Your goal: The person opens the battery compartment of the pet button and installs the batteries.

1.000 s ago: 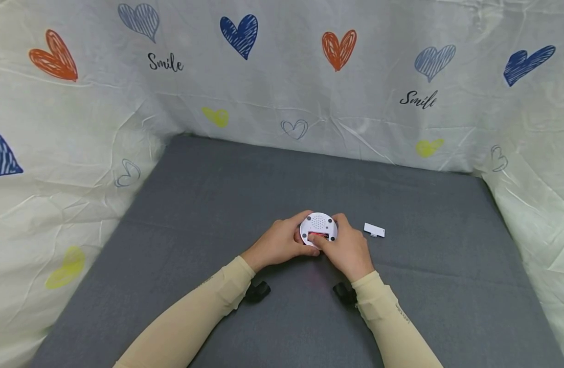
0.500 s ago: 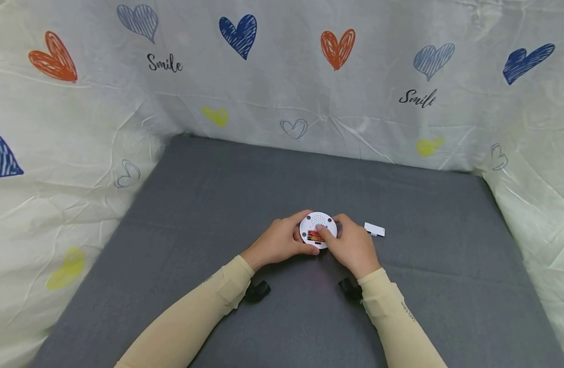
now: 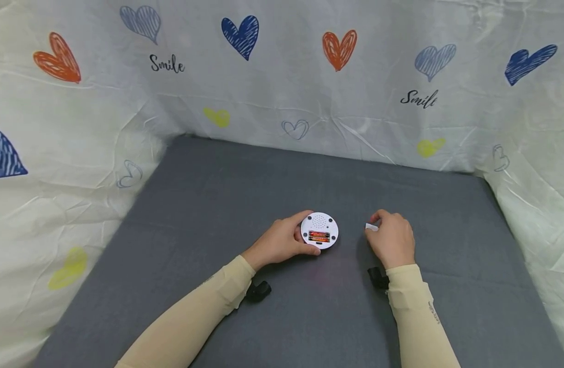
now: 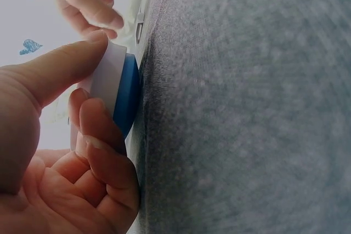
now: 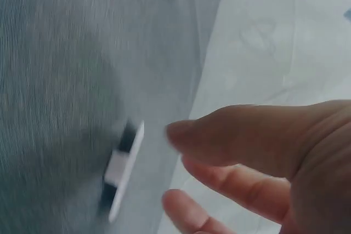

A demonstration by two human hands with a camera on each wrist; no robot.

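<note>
My left hand [image 3: 286, 237] holds a round white device [image 3: 319, 222] with its underside up, thumb and fingers around the rim. The underside has speaker holes, dark feet and an uncovered battery compartment with red and yellow batteries [image 3: 319, 236] in it. In the left wrist view a blue part [image 4: 128, 94] shows below the white body. A small white battery cover [image 5: 125, 171] with a tab lies on the cloth at the right. My right hand [image 3: 394, 239] is over it, thumb and fingers apart; in the right wrist view a gap separates the fingertips from the cover.
A grey cloth [image 3: 245, 179] covers the table. A white sheet [image 3: 282, 76] printed with hearts and "Smile" hangs behind and at both sides. Each wrist carries a black strap-on camera mount [image 3: 258, 291] under a beige sleeve [image 3: 189, 317].
The right thumb pressed at the batteries, then lifted off. My right hand has moved right, from the device to the battery cover. The left hand keeps its hold in nearly the same place.
</note>
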